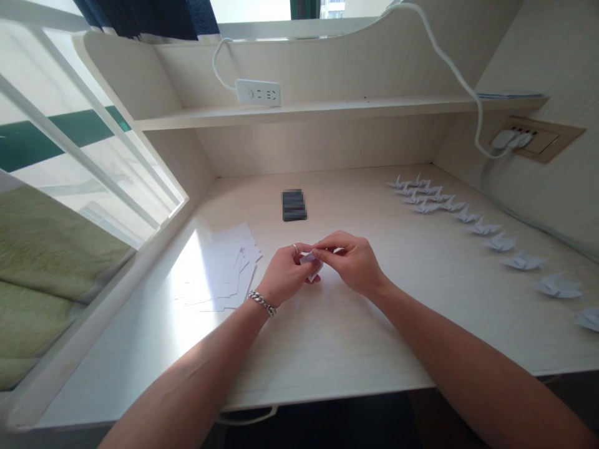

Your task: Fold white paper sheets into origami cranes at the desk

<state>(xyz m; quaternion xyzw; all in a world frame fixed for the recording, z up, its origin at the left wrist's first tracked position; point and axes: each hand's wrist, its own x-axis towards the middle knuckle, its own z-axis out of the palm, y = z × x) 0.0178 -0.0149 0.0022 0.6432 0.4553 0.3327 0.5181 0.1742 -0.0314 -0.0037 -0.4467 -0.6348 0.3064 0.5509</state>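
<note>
A small folded piece of white paper [311,268] is held between both hands over the middle of the desk. My left hand [286,272], with a ring and a silver chain bracelet [262,303] at its wrist, is closed on the paper from the left. The fingertips of my right hand [354,260] pinch its upper edge. Fingers hide much of the paper, so its exact shape cannot be made out. To the left lies a loose stack of white paper sheets [219,265], partly in bright sunlight.
Several folded paper cranes [483,227] form a curving line along the desk's right side. A dark, blurred rectangular object [294,205] lies beyond my hands. On the shelf [327,112] sits a white power strip [258,92]; its cable [449,59] runs to a wall socket [538,138].
</note>
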